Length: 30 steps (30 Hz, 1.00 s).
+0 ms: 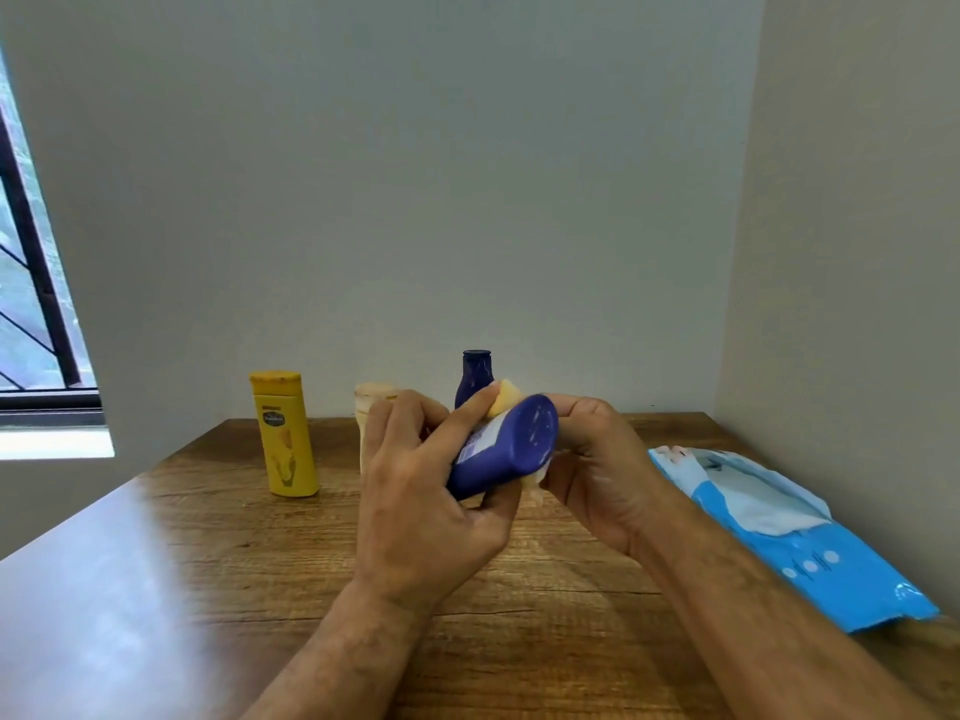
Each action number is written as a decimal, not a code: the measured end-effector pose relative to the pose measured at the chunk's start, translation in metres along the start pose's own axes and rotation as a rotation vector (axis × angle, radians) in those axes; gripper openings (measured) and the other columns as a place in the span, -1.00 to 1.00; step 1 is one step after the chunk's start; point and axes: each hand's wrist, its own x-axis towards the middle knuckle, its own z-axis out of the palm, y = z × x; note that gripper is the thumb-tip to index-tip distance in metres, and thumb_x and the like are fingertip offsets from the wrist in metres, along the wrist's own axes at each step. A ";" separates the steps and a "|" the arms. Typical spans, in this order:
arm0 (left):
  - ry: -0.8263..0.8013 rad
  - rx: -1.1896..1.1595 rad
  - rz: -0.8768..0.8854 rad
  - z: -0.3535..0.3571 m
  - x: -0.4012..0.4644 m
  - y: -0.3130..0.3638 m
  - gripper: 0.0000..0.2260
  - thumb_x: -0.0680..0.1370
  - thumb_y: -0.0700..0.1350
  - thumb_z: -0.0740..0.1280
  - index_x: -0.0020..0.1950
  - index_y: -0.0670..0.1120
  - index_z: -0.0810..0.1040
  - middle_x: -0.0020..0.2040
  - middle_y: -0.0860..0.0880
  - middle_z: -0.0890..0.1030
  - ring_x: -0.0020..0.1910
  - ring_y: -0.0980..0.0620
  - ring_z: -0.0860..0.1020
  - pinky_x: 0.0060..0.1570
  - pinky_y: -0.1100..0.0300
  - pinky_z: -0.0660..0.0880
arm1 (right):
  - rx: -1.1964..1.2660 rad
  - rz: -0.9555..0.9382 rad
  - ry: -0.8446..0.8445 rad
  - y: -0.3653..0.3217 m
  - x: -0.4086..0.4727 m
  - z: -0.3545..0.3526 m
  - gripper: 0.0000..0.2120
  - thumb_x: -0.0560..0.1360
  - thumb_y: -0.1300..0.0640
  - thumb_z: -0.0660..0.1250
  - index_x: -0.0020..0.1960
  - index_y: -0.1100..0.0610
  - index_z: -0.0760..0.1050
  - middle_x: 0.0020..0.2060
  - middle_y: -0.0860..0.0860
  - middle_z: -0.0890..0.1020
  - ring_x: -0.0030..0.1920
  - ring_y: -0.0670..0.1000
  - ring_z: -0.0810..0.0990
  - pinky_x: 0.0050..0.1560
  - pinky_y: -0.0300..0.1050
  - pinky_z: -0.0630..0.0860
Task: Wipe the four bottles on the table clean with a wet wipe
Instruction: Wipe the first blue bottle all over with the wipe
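Gripping blue bottle (506,449), near yellow Vaseline bottle (285,439)

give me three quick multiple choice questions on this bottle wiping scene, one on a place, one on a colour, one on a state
1. Where does the pack of wet wipes lie?
A. on the table's right side
B. on the windowsill
C. behind the yellow bottle

2. What colour is the bottle being held?
A. yellow
B. dark blue
C. cream

3. How is the yellow bottle?
A. lying flat
B. held in a hand
C. standing upright on the table

Answers: 1 A, the pack lies by the right wall. 2 B, the left hand and right hand grip a dark blue bottle. 3 C, it stands untouched at the left.
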 end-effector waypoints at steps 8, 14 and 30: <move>-0.086 -0.207 -0.161 0.001 0.000 0.002 -0.39 0.35 -0.01 0.32 0.43 0.03 0.48 0.04 0.12 0.52 -0.08 0.17 0.53 -0.13 0.41 0.46 | 0.180 -0.092 0.027 -0.010 0.000 0.000 -0.72 0.38 0.25 0.41 0.07 0.32 0.61 -0.08 0.20 0.68 -0.07 0.11 0.66 -0.13 -0.10 0.62; -0.190 -0.113 -0.330 0.001 0.000 0.002 -0.69 0.35 -0.12 0.36 0.06 0.14 0.54 -0.32 0.16 0.48 -0.32 0.15 0.45 -0.32 0.32 0.30 | -0.235 -0.241 0.195 -0.008 -0.001 0.003 -0.80 0.48 0.24 0.38 0.02 0.02 0.68 -0.09 -0.01 0.73 -0.05 -0.06 0.69 -0.11 -0.20 0.58; -0.304 0.044 -0.466 0.005 0.000 -0.008 -0.68 0.38 -0.16 0.43 -0.02 0.18 0.45 -0.31 0.16 0.50 -0.30 0.18 0.47 -0.26 0.21 0.43 | -0.541 -0.251 0.292 0.006 -0.002 0.006 -0.84 0.52 0.15 0.41 0.06 -0.02 0.69 -0.17 -0.15 0.73 -0.15 -0.15 0.67 -0.26 -0.32 0.57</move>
